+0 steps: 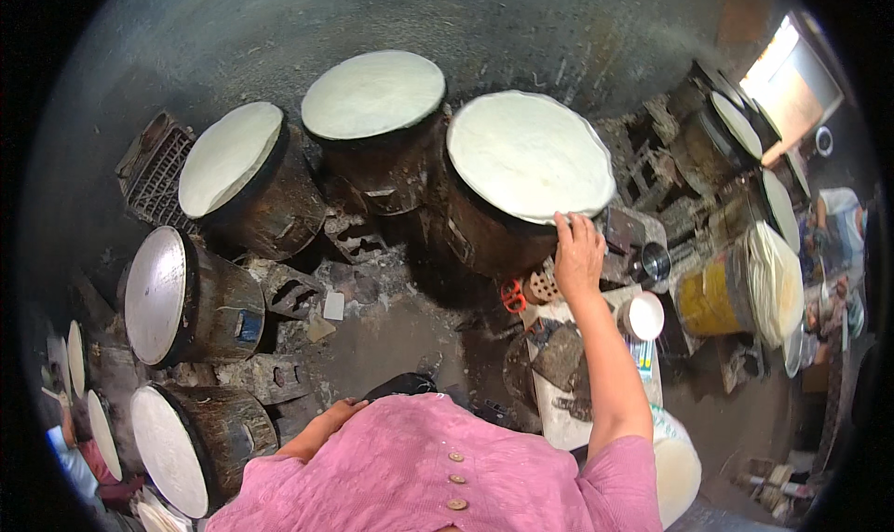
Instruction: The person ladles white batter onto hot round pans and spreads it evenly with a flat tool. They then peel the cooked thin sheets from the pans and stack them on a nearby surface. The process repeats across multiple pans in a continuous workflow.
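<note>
My right hand reaches up to the near right edge of a round white sheet, its fingertips touching the rim. This sheet lies on top of a sooty metal drum; whether the fingers pinch it I cannot tell. Low beside my body is my left hand, partly hidden by the pink shirt, and its fingers cannot be made out well. Two more drums, topped with a white sheet and another white sheet, stand to the left. Farther left is a drum with a shiny round top.
Red-handled scissors, a white bowl and a metal cup are near my right arm. A yellow bucket carries stacked round sheets. Other people are at the far right and far left.
</note>
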Action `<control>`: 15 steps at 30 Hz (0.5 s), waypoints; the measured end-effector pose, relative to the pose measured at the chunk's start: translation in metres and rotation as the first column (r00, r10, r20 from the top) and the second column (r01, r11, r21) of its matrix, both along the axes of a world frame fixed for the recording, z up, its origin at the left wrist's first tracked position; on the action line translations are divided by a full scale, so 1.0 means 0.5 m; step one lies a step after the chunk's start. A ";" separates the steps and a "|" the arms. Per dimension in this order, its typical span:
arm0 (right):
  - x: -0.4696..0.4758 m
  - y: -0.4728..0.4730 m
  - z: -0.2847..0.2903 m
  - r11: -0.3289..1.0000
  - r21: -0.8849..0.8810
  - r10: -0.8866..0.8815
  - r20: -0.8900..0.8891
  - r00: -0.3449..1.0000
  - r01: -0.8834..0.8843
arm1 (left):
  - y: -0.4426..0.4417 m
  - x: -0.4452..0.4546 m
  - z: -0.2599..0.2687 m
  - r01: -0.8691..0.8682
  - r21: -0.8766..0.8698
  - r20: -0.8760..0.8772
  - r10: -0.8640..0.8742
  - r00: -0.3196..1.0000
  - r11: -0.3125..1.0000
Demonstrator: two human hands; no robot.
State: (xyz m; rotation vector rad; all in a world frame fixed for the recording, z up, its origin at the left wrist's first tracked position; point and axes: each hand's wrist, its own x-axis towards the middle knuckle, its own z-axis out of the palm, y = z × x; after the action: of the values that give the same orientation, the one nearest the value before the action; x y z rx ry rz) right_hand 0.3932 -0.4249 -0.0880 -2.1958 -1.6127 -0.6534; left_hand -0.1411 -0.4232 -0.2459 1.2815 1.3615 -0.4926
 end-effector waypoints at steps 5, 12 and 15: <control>0.094 0.095 0.014 0.990 -0.131 0.070 0.086 0.994 -0.058 | 0.025 -0.075 -0.095 -0.117 0.020 -0.051 0.118 0.992 0.993; 0.117 0.157 0.168 0.993 0.056 0.096 0.163 0.982 -0.106 | 0.029 -0.169 -0.238 -0.004 0.044 -0.121 0.010 0.993 0.999; 0.097 0.161 0.204 0.980 0.178 0.042 0.240 0.970 -0.086 | 0.046 -0.144 -0.206 -0.001 0.070 -0.108 0.009 0.994 0.998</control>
State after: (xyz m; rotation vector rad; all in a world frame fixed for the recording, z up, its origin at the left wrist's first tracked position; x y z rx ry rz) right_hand 0.4415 -0.3443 0.0139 -1.9829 -1.6501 -1.0350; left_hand -0.2131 -0.4004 -0.3486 1.3241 1.4835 -0.5210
